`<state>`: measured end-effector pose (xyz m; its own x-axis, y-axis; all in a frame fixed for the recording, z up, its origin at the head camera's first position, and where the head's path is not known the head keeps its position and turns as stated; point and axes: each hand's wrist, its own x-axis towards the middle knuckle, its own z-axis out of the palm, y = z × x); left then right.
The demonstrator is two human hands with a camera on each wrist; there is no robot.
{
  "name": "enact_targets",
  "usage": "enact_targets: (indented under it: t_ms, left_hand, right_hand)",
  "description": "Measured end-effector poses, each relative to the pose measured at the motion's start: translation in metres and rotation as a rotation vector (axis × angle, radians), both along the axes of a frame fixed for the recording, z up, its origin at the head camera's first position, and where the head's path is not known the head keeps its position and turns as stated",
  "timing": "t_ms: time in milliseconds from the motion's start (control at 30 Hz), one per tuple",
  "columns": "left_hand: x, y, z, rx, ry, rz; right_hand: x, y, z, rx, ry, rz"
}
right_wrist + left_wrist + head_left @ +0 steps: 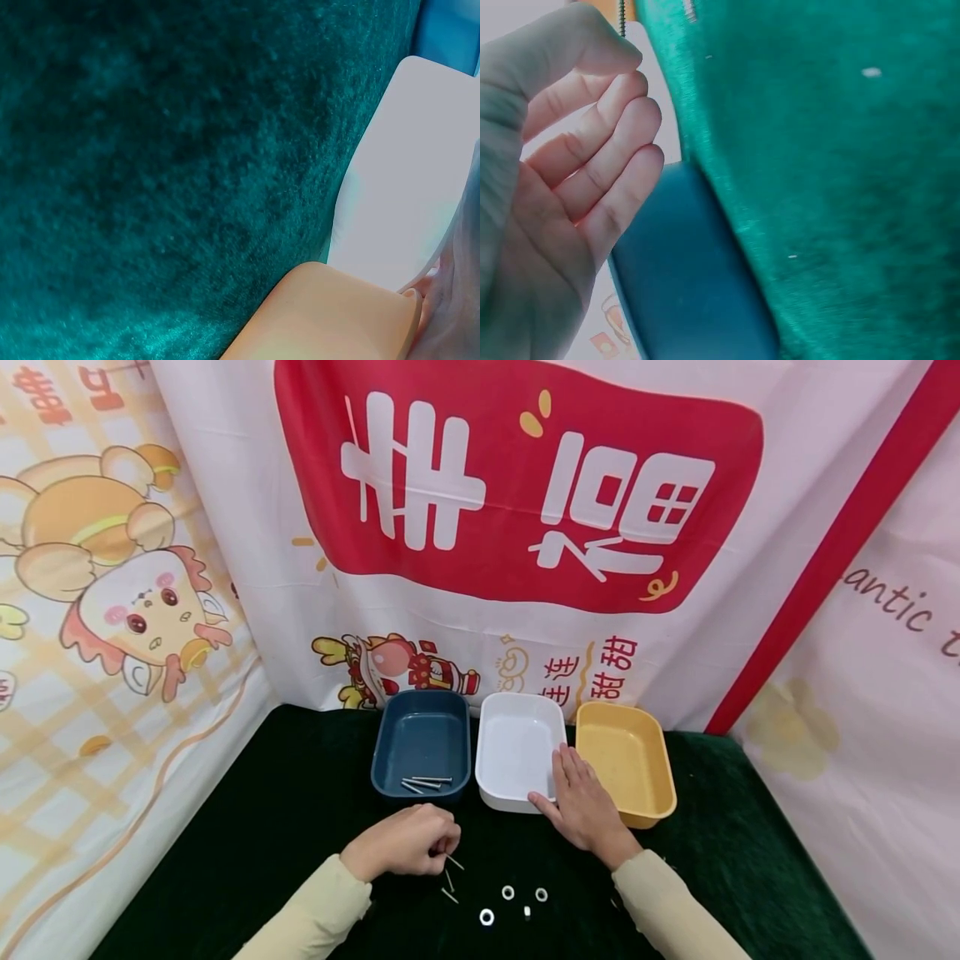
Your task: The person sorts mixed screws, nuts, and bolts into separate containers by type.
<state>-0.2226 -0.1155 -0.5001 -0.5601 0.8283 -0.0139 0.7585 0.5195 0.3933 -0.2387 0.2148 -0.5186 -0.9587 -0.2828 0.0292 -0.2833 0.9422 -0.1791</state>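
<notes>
My left hand (408, 843) pinches a screw (455, 862) between thumb and fingertips, just in front of the blue tray (384, 743). In the left wrist view the threaded shank of that screw (622, 19) sticks out past the thumb. Two more screws (450, 896) lie on the cloth below this hand. Several screws (427, 779) rest inside the blue tray. With fingers straight, my right hand (585, 810) lies over the adjoining rims of the white tray (517, 802) and the yellow tray (656, 814). The right wrist view shows mostly tray sides, with little of the hand.
Several nuts (487, 917) lie scattered on the dark green cloth (300, 827) between my forearms. The three trays stand in a row against a printed fabric backdrop (420, 602). More printed fabric hangs along the left and right sides of the table.
</notes>
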Motion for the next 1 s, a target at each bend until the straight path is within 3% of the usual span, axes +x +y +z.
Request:
enact_targets:
  t_ms: [433, 633, 833, 1000]
  left_hand:
    - [-0.012, 0.013, 0.028, 0.002, 0.081, 0.052]
    - [-0.02, 0.021, 0.042, 0.009, 0.165, 0.106]
    - [-0.032, 0.032, 0.055, 0.037, 0.244, 0.128]
    - [-0.045, 0.043, 0.06, 0.045, 0.266, 0.149]
  right_hand:
    - [-0.001, -0.001, -0.001, -0.005, -0.006, -0.006]
    - [0.0, 0.0, -0.001, -0.015, -0.007, -0.003]
    - [0.0, 0.001, -0.002, -0.019, 0.006, 0.002]
    - [0.0, 0.001, -0.002, -0.022, 0.008, 0.004]
